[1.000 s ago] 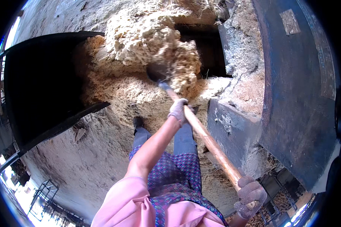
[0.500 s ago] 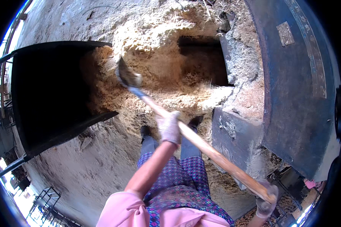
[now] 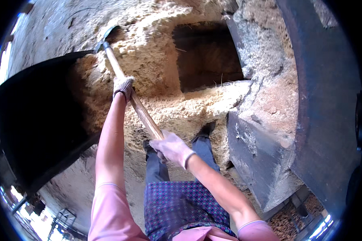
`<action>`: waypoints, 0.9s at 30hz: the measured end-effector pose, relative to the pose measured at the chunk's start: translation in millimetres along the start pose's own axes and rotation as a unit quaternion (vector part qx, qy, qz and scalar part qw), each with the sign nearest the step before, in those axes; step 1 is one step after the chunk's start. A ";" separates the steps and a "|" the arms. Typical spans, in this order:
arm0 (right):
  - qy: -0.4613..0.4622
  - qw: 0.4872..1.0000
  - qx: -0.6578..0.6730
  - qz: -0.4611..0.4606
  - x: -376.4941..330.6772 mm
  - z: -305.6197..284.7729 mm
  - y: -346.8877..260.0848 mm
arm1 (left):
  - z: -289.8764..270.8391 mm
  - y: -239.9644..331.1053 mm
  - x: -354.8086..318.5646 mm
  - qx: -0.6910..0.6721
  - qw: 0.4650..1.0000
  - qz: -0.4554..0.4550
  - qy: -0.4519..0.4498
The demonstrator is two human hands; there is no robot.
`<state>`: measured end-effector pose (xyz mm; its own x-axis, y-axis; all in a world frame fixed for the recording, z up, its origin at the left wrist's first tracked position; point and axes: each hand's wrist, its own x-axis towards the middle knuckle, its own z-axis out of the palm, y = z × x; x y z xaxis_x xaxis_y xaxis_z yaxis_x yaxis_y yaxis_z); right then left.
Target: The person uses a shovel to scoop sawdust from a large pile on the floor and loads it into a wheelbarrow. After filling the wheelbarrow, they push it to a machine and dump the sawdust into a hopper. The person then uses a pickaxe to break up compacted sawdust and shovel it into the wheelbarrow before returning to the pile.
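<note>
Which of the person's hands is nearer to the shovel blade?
Left. The left hand grips the wooden handle partway down from the shovel blade; the right hand holds it near the end, further from the blade.

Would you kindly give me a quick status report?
Both gloved hands, left hand and right hand, gripping the shovel. Blade in the sawdust pile. Nothing blocking.

Pink sleeves [image 3: 108, 209], purple-checked skirt [image 3: 181, 207], pale tan sawdust [image 3: 157, 60], brown handle [image 3: 142, 114]
</note>
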<state>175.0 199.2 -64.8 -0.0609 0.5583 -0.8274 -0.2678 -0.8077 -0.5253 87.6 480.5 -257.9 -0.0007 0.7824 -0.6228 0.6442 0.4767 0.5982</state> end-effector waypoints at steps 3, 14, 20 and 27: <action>0.036 0.998 0.039 0.022 -4.7 -38.5 59.4 | 49.5 3.3 -25.5 -0.048 0.995 -0.043 -0.078; 0.097 0.989 0.032 0.105 -160.2 -83.2 99.5 | 122.9 -21.7 -143.4 -0.171 0.972 -0.140 -0.079; 0.191 0.966 0.072 0.160 -239.3 -59.5 110.7 | 165.9 -33.4 -222.3 -0.192 0.959 -0.131 -0.162; 0.239 0.950 0.098 0.176 -319.8 -23.6 92.7 | 137.1 -8.0 -313.8 -0.189 0.958 -0.081 -0.199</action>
<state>192.3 -58.7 146.4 0.2515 0.0719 -0.9652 -0.4880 -0.8518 -0.1906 187.5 176.2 -136.4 0.2624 0.5072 -0.8209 0.3368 0.7491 0.5705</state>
